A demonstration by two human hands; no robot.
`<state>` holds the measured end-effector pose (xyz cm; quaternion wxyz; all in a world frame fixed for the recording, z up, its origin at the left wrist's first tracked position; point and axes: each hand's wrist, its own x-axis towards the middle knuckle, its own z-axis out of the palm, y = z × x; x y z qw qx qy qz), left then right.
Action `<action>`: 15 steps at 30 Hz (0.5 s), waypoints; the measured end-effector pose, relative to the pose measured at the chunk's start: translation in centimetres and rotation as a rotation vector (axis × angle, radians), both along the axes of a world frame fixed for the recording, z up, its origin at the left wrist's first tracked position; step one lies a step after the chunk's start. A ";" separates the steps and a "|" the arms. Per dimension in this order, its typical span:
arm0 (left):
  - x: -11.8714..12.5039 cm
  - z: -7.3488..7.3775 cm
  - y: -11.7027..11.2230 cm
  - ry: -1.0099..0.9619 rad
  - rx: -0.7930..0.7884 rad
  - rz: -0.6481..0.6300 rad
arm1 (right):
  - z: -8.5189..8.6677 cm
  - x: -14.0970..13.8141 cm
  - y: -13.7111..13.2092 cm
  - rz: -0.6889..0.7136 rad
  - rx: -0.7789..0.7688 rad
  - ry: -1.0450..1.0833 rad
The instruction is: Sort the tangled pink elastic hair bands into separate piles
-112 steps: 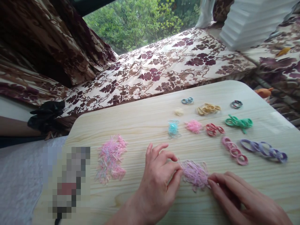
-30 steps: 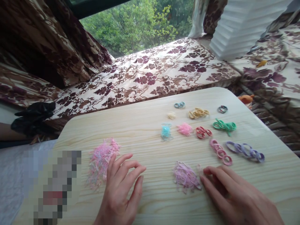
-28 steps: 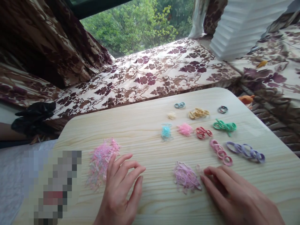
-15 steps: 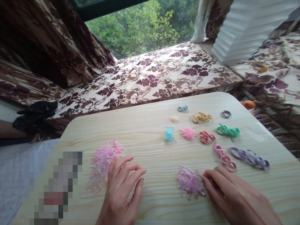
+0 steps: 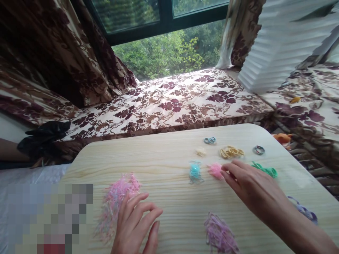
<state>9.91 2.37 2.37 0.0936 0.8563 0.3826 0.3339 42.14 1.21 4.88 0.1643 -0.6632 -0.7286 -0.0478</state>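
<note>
My right hand [image 5: 249, 181] reaches over the table with thumb and fingers pinched together at the edge of a small pile of pink bands [image 5: 215, 170]. What the pinch holds, if anything, is too small to make out. My left hand [image 5: 137, 220] is open, fingers spread, beside a loose heap of thin pink and pale bands [image 5: 116, 197]. Between the hands, nearer me, lies a purple pile of bands [image 5: 221, 233]. A turquoise bunch [image 5: 195, 172] lies left of the pink pile. My right hand and forearm partly cover the green hair ties [image 5: 265, 170] and purple hair ties [image 5: 304, 210].
The wood-grain table [image 5: 164, 183] also bears yellow hair ties [image 5: 231, 152], blue ones [image 5: 210, 140], a dark ring-shaped tie [image 5: 259, 150] and a cream bunch [image 5: 200, 152]. Behind it runs a flowered window seat [image 5: 169, 102]. A white pleated lampshade [image 5: 275, 46] stands at right.
My right hand has moved away from beside the purple pile, forward to the pink pile. My left hand stays by its heap. The view has tilted up slightly.
</note>
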 end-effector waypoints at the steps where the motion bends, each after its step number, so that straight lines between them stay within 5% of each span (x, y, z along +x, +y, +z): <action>1: 0.0 -0.1 0.0 -0.003 0.001 0.009 | 0.1 0.1 -0.2 -0.008 0.015 -0.005; 10: 0.4 0.1 0.3 0.007 -0.042 0.000 | 0.6 0.0 -1.0 0.035 0.056 -0.085; 15: 0.1 0.3 0.5 0.051 -0.033 -0.018 | -0.1 0.9 -5.2 -0.067 0.129 -0.098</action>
